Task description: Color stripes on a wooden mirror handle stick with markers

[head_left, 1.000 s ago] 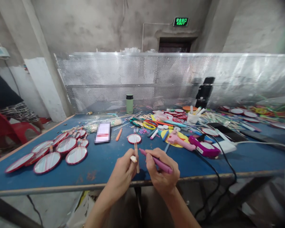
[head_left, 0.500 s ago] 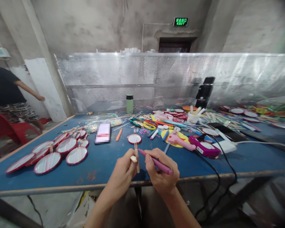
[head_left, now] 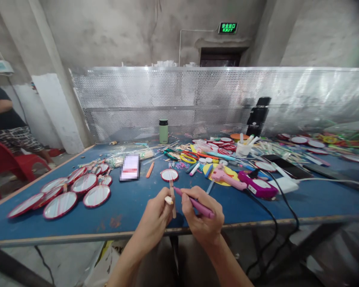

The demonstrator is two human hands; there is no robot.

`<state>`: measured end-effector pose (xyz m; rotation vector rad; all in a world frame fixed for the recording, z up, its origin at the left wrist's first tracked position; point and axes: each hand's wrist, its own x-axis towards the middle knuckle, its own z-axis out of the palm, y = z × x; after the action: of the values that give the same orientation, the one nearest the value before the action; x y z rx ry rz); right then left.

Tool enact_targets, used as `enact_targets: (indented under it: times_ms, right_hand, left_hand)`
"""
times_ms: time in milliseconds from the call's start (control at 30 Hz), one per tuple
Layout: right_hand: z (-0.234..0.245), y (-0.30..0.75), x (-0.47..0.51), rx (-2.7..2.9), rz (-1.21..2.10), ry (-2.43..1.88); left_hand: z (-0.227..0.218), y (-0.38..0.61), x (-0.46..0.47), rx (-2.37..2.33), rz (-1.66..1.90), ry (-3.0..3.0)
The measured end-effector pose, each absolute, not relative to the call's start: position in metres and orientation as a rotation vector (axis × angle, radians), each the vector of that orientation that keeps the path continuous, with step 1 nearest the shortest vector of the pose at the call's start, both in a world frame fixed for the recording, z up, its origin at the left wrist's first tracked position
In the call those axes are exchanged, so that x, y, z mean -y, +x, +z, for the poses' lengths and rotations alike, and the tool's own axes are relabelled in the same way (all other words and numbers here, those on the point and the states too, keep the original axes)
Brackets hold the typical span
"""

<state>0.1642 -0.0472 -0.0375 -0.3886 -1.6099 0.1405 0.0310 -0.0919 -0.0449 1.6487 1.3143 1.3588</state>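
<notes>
My left hand (head_left: 157,213) is closed around a flat wooden craft stick (head_left: 173,209) near the table's front edge. A small pale piece (head_left: 168,199) pokes out by its thumb; I cannot tell its kind. My right hand (head_left: 205,215) grips a pinkish-purple marker (head_left: 202,207), whose tip meets or nearly meets the stick's right side. Just past the stick's far end lies a small round disc with a red rim (head_left: 169,174); whether stick and disc are joined I cannot tell.
Red-rimmed discs (head_left: 60,205) pile up at left beside a phone (head_left: 129,167). An orange marker (head_left: 150,170) lies near. A pink glue gun (head_left: 227,176), a purple device (head_left: 259,184) and cables sit at right. Behind stand a green bottle (head_left: 163,132) and perforated panel (head_left: 137,95). A person (head_left: 2,111) is far left.
My right hand and the marker have shifted slightly left. My left hand keeps its place with the stick. The person at far left has drawn in an arm.
</notes>
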Motion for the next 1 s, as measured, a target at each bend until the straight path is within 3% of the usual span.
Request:
enact_targets:
  times_ms: [1000]
  right_hand:
    - [-0.0372,0.1631,0.0470,1.622,0.160,-0.362]
  left_hand:
    - [-0.0446,0.0309,0.0918,-1.312,1.370,1.698]
